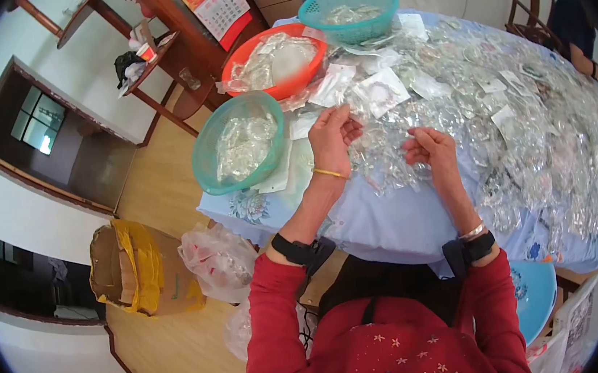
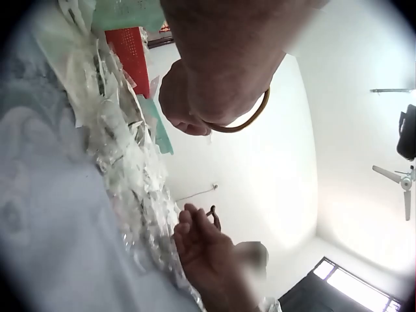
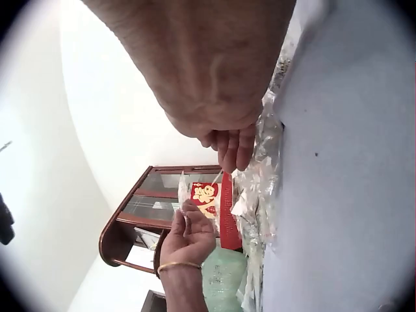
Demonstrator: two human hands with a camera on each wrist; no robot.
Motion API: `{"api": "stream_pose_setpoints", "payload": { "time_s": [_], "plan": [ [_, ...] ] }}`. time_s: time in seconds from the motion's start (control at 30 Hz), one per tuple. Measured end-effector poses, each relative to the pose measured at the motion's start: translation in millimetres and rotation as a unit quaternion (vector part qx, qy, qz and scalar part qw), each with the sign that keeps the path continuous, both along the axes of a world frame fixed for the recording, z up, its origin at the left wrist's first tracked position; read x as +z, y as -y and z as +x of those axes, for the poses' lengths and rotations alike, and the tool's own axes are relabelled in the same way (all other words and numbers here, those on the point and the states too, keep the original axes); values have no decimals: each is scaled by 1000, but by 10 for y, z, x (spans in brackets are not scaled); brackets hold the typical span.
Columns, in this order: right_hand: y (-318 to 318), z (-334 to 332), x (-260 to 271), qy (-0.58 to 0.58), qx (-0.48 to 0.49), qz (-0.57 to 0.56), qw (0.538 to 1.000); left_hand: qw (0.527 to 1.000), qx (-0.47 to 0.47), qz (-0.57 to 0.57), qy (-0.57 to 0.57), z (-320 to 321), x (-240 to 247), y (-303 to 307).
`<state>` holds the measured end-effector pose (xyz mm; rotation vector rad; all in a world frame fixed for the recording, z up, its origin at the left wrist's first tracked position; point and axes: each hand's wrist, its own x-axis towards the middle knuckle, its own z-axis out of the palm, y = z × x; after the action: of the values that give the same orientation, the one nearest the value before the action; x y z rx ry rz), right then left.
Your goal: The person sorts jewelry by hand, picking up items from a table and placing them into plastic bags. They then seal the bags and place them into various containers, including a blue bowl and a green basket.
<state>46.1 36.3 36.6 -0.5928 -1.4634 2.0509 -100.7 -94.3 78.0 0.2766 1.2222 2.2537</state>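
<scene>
Over the near edge of the packets, my left hand point(image 1: 334, 139) is raised with its fingers bent. Between its thumb and fingers it pinches a small clear plastic packet point(image 3: 182, 187), seen side-on in the right wrist view. My right hand point(image 1: 432, 150) hovers a short way to the right, fingers curled inward, its fingertips facing the left hand. I cannot tell whether the right fingertips hold something thin. Below both hands spreads a wide heap of clear plastic packets point(image 1: 451, 112), some with white cards point(image 1: 382, 93) among them.
A green basket point(image 1: 198, 161), a red basket point(image 1: 228, 66) and a teal basket point(image 1: 307, 18), each holding clear packets, line the table's left side. Another person's arm point(image 1: 585, 65) is at the far right. A cardboard box point(image 1: 170, 273) and plastic bags point(image 1: 218, 260) stand on the floor.
</scene>
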Motion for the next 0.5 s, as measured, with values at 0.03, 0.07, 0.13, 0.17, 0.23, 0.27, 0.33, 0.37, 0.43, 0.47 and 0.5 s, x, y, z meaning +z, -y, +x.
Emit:
{"api": "stream_pose_setpoints", "payload": {
  "time_s": [0.03,0.07,0.13,0.17,0.23,0.27,0.33,0.37,0.43,0.47,0.5],
  "plan": [
    [-17,-13,-18,4,-3,1,1000,999,30,24,17,-123,22,-53],
    [-16,-26,-41,9,-6,1,1000,999,37,25,16,-297,81,-136],
    [28,-33,-88,20,-5,0,1000,975,93,200,-22,-645,188,-322],
    [37,-34,-98,15,-9,1,1000,974,98,202,-20,-732,180,-375],
    [15,-43,-95,2,-19,2,1000,986,65,142,-49,-863,135,-509],
    [5,-53,-93,3,-18,3,1000,991,48,110,-64,-899,91,-563],
    [4,-55,-101,4,-18,3,1000,981,34,-16,-191,-765,-152,-653],
    [8,-42,-118,6,-21,0,1000,940,16,-140,-311,-659,-265,-658],
    [9,-15,-149,11,-23,-9,1000,849,69,-217,-476,-426,-378,-572],
    [-5,-18,-149,12,-21,-11,1000,720,125,-278,-623,-329,-405,-533],
    [-22,-24,-137,12,-20,-12,1000,558,174,-325,-743,-280,-419,-526]
  ]
}}
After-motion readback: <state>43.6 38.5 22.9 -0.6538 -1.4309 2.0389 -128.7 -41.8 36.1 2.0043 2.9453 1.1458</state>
